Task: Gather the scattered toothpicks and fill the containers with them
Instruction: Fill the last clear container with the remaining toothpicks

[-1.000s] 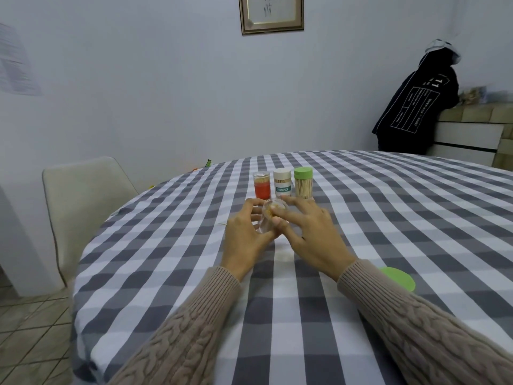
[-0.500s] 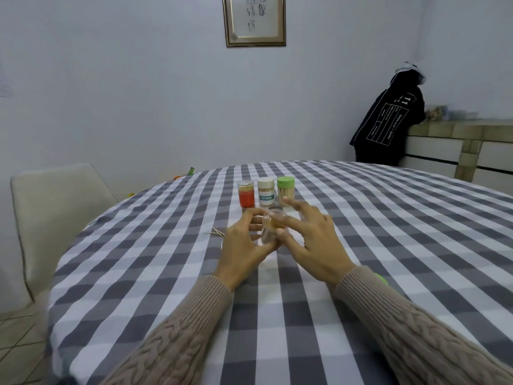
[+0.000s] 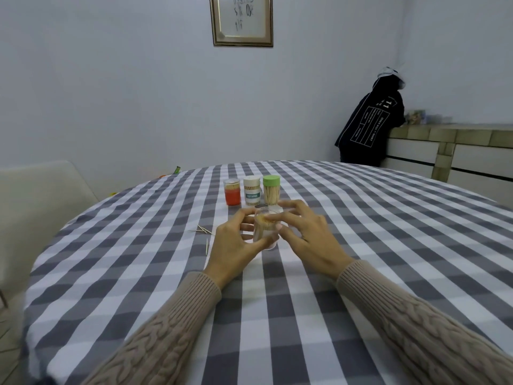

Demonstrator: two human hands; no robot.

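Centrally, a clear container [image 3: 263, 232] packed with toothpicks stands upright on the checked table [image 3: 388, 245], between the 2 hands. Left hand [image 3: 236, 245]: fingers and thumb curled round the container's left side, gripping it. Right hand [image 3: 308, 234]: fingers spread, index fingertip laid across the toothpick tips at the container's open mouth, thumb against its right side; whether this counts as a true grip cannot be told, but the fingers look mostly straight and pressing.

Loose toothpicks [image 3: 204, 230]: a small cluster lies on the cloth just left of the left hand, with 1 more single pick a little nearer the camera.

Behind the hands, 3 further containers stand in a row, close together: a red container [image 3: 232, 192] with no lid and picks showing at the top, a white-capped container [image 3: 252, 190] with a teal label, and a green-capped container [image 3: 271, 189] full of picks. A small white round object sits just behind the clear container, partly hidden; it cannot be identified.

Both forearms wear beige cable-knit sleeves [image 3: 416, 323]. A pale chair [image 3: 36, 195] stands at the table's left. A framed picture [image 3: 241, 20] hangs on the wall; a dark jacket [image 3: 369, 129] hangs at right beside a tiled counter [image 3: 458, 151].
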